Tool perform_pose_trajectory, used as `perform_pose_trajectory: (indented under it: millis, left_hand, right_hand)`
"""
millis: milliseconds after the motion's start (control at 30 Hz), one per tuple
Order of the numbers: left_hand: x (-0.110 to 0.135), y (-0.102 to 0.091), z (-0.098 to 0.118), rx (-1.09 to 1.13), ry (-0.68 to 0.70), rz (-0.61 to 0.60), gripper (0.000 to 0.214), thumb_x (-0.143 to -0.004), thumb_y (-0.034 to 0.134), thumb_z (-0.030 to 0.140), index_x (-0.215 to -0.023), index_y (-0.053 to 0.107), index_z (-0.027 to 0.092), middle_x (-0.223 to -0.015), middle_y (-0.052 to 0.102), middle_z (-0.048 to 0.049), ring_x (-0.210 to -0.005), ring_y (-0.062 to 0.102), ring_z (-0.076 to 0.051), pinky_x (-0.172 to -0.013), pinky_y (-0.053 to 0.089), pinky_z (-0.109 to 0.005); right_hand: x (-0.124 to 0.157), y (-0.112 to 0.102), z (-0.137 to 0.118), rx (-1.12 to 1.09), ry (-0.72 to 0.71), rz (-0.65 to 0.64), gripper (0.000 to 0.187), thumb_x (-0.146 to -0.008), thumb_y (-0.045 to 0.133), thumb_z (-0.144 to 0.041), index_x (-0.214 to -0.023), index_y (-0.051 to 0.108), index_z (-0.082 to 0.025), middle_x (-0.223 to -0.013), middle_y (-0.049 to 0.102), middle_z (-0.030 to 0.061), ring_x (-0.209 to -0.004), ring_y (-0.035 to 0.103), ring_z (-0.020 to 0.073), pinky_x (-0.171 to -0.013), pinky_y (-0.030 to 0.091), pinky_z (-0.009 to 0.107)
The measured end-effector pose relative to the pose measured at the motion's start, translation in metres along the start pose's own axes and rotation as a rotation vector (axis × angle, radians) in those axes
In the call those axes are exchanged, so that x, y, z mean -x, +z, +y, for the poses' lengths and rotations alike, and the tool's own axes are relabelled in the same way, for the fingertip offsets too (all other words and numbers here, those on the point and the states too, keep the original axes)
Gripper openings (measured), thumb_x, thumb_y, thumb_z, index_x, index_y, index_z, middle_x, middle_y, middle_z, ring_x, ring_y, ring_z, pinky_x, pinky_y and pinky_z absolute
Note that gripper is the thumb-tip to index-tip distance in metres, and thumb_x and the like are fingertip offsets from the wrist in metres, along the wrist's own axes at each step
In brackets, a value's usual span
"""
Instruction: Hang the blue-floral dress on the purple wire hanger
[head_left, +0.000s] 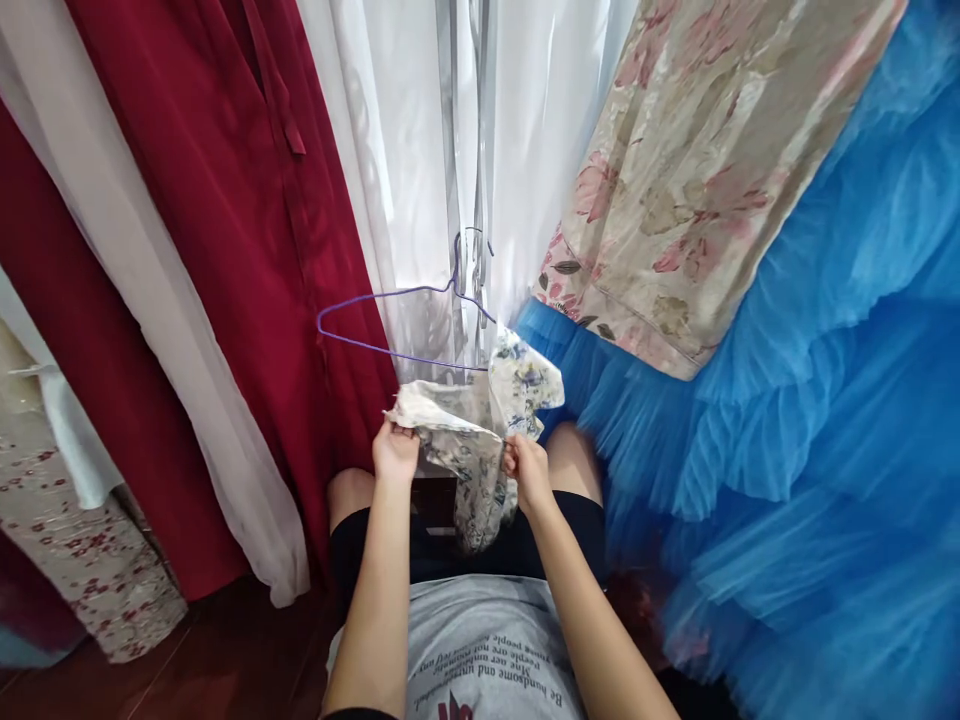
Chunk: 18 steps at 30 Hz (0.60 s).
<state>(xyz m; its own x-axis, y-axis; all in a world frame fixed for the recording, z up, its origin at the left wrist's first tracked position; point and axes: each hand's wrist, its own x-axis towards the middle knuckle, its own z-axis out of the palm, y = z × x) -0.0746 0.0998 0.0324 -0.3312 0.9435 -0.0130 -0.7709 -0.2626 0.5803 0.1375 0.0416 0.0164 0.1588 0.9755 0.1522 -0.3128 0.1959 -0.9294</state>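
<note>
My left hand (395, 452) is closed on the left edge of a cream garment with blue flowers (480, 410). My right hand (527, 468) pinches the same garment on its right side, and a loose part hangs down between my knees. Just above the garment hangs a purple wire hanger (390, 325), its hook up among white sheer cloth. The garment's top corner lies against the hanger's right end; whether it hangs on the hanger I cannot tell.
Hanging clothes crowd all round: a dark red dress (247, 250) at left, white sheer fabric (420, 150) in the middle, a floral brocade dress (697, 170) and a bright blue tulle skirt (825, 420) at right. Dark wooden floor (225, 660) shows at lower left.
</note>
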Motion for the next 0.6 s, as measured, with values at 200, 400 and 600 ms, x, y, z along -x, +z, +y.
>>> perform_pose_trajectory:
  millis: [200,400,600]
  left_hand:
    - [0.068,0.035,-0.027,-0.12,0.048,-0.427,0.016,-0.086,0.073,0.033,-0.089,0.067,0.019,-0.083,0.065,-0.001,-0.075,0.061,-0.013,-0.072,0.047,-0.023]
    - [0.108,0.068,-0.028,-0.715,0.328,-0.776,0.018,-0.094,0.064,0.036,-0.094,0.072,0.02,-0.098,0.067,-0.006,-0.1,0.062,-0.02,-0.094,0.045,-0.03]
    - [0.103,0.052,-0.024,-0.717,0.094,-0.932,0.049,-0.093,0.058,0.058,-0.129,0.063,0.026,-0.123,0.065,-0.0105,-0.113,0.061,-0.026,-0.1,0.045,-0.035]
  right_hand:
    - [-0.003,-0.029,-0.001,0.011,-0.024,0.134,0.041,-0.078,0.062,-0.062,-0.068,0.056,-0.023,-0.056,0.059,-0.0009,-0.049,0.049,0.0146,-0.047,0.037,0.027]
    - [0.021,-0.005,-0.031,-0.08,0.104,-0.434,0.072,-0.083,0.04,-0.086,-0.085,0.072,-0.021,-0.079,0.073,0.007,-0.088,0.068,0.0263,-0.075,0.053,0.035]
    - [0.036,-0.017,-0.062,-0.057,0.209,-0.572,0.034,-0.072,0.082,-0.051,-0.072,0.069,-0.02,-0.064,0.064,0.0008,-0.056,0.055,0.0156,-0.055,0.042,0.026]
